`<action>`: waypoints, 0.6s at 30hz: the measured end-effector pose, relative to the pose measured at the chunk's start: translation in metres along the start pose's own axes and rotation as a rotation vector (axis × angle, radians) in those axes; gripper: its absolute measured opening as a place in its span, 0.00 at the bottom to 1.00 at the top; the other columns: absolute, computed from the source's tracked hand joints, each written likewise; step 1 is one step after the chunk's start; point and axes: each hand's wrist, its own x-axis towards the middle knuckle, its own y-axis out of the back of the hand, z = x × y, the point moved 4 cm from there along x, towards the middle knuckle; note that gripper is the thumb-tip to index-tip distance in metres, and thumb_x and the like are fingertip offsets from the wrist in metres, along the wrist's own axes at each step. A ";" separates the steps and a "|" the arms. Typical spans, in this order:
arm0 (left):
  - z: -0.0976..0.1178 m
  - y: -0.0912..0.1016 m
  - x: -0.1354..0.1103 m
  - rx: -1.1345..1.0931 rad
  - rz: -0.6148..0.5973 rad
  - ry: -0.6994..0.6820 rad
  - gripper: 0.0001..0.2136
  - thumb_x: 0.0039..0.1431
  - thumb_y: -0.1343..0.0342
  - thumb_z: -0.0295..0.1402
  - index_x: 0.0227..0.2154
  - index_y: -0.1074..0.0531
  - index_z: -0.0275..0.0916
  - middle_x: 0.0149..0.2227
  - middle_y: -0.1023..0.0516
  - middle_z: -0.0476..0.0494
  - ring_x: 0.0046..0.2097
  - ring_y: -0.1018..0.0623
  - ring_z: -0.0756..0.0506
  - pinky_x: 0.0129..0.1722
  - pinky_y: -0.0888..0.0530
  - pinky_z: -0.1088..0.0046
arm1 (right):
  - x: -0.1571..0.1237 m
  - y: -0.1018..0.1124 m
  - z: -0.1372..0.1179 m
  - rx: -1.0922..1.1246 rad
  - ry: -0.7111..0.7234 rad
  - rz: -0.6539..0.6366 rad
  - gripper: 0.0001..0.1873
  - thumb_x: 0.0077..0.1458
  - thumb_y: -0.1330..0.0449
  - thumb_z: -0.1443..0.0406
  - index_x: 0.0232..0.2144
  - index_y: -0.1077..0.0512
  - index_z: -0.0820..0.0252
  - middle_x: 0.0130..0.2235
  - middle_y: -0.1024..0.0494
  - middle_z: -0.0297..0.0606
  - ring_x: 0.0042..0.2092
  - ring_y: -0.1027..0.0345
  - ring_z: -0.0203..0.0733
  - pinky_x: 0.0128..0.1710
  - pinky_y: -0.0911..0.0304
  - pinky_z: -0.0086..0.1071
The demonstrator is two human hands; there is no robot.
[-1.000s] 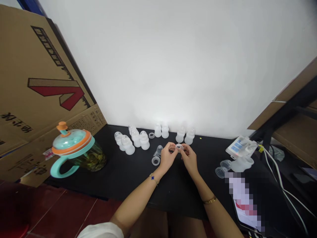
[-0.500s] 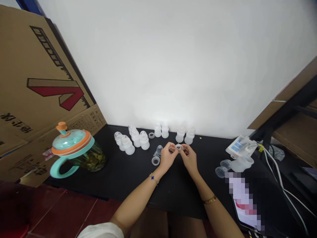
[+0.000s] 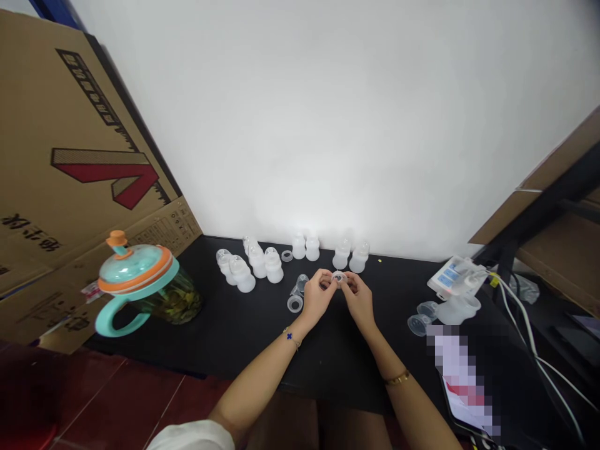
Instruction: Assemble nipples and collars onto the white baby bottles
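1. the clear ring is between the two hands, out at the fingertips, above or on the dark surface; whether it is lifted or resting there, i cannot tell.
2. the fingers of the left hand are pinched on the left edge of the clear ring, and those of the right hand grasp its right edge. neither hand is nearer: both touch it.
3. the clear ring is round, so no long axis stands out across its face. its opening seems to point up and somewhat back toward the person, going by the dark middle that shows.
4. straight beyond the fingers, toward the wall, stands the nearest bottle, with a second bottle just to its right. both are upright, long axis vertical, clear domed tops uppermost.
5. a loose ring lies flat to the left of the left hand, with small clear lids just behind it, partly hidden by that hand.
6. farther left, a cluster of bottles stands upright; well to the right, a cloudy container appears to lie on its side, long axis running roughly left to right.
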 end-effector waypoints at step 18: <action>-0.003 0.002 0.001 0.015 0.015 -0.008 0.06 0.56 0.41 0.37 0.32 0.28 0.40 0.24 0.24 0.50 0.28 0.25 0.49 0.30 0.31 0.74 | -0.002 -0.001 -0.004 0.021 -0.021 -0.028 0.20 0.54 0.39 0.48 0.38 0.25 0.57 0.32 0.19 0.39 0.26 0.33 0.40 0.24 0.39 0.30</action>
